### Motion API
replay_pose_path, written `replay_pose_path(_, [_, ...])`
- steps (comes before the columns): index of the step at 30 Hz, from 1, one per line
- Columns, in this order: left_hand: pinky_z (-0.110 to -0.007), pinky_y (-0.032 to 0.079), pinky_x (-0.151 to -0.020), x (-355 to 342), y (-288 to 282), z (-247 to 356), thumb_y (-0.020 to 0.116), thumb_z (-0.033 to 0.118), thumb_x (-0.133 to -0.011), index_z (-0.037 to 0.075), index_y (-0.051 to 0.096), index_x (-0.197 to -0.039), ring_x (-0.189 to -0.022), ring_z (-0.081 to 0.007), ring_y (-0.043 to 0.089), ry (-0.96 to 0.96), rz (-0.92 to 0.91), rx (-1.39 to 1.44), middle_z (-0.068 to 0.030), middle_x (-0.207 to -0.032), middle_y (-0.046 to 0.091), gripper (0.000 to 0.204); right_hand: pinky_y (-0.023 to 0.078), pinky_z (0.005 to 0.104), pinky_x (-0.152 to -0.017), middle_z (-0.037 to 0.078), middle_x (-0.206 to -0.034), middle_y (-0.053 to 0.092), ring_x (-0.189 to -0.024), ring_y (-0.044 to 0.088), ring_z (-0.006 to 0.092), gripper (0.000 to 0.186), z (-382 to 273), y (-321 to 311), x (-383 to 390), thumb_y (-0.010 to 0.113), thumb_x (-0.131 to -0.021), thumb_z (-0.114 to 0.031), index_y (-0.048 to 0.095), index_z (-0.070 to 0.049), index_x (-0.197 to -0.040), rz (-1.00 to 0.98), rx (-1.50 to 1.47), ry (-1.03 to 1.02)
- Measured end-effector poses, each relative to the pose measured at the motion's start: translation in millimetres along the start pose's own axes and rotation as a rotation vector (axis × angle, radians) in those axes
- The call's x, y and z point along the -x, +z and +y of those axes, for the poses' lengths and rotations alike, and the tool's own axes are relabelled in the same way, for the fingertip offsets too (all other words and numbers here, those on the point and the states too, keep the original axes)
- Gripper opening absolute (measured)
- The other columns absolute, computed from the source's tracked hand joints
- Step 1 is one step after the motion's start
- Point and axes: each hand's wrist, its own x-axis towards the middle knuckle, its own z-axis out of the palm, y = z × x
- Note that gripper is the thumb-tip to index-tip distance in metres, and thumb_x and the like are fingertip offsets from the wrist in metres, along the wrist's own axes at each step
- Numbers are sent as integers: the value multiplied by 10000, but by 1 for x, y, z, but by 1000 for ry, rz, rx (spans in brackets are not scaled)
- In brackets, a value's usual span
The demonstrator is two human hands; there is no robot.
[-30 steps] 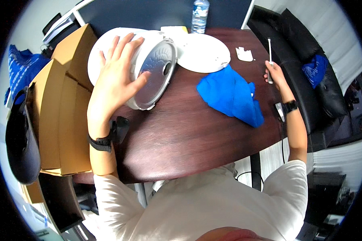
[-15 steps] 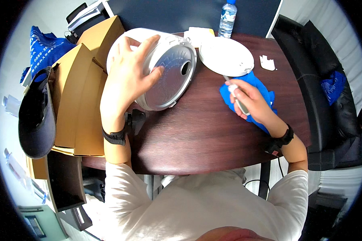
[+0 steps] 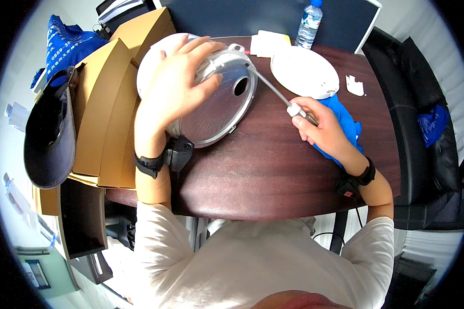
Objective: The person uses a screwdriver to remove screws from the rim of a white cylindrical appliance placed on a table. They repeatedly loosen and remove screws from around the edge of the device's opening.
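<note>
A white round housing (image 3: pixel 154 56) with a shiny silver metal face (image 3: pixel 206 105) and a dark round hole rests tilted on the table. Across its upper rim lies my left hand (image 3: pixel 183 85), fingers over the edge and thumb on the metal face, holding it. My right hand (image 3: pixel 319 121) grips a screwdriver (image 3: pixel 273 87) by its white and grey handle. The long shaft points up and left, its tip at the housing's upper right rim; whether it is in a gap I cannot tell. Beneath and beyond my right hand lies a blue cloth (image 3: pixel 348 123).
A white oval cover (image 3: pixel 305 72) lies beyond the cloth, near a small white broken-looking piece (image 3: pixel 354 85). A water bottle (image 3: pixel 309 26) and a white pad (image 3: pixel 268 44) stand toward the back. Cardboard boxes (image 3: pixel 105 118) and a dark cap (image 3: pixel 49 134) flank the left side.
The screwdriver has moved from over the cloth to the housing's rim, its shaft now fully showing. My left hand's fingers have shifted further over the rim.
</note>
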Motion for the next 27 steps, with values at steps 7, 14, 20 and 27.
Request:
replay_pose_path(7, [-488, 317, -1182, 18, -8, 8, 729, 215, -773, 71, 685, -1269, -1403, -387, 462, -113, 75, 71, -170, -1375, 625, 518, 397, 212, -472, 2, -842, 595, -605, 526, 43, 310, 12, -19, 4, 618, -997, -110, 566, -28, -1291, 89, -42, 26])
replay_pose_path(14, [-598, 269, -1173, 51, 23, 24, 762, 227, -824, 126, 663, -1326, -1457, -363, 403, -157, 312, -17, -128, -1458, 571, 522, 444, 202, -551, 33, -985, 645, -670, 544, 33, 359, 14, -12, 3, 625, -978, -69, 540, 8, -1319, 151, -54, -154])
replay_pose_path(20, [-606, 251, -1176, 43, 47, 4, 742, 196, -834, 89, 665, -1266, -1450, -381, 410, -10, 384, 133, -153, -1448, 571, 452, 494, 273, -860, 51, -1072, 647, -1001, 610, 117, 380, 13, -10, 3, 671, -945, -64, 551, -22, -1304, 88, 27, -252])
replay_pose_path(27, [-631, 198, -1182, 39, 47, -1, 700, 219, -838, 67, 596, -1318, -1510, -425, 273, 36, 332, 112, -172, -1515, 494, 514, 513, 302, -768, 76, -989, 651, -874, 643, 156, 375, 5, 5, 7, 725, -894, -67, 581, -64, -1240, 25, 249, -243])
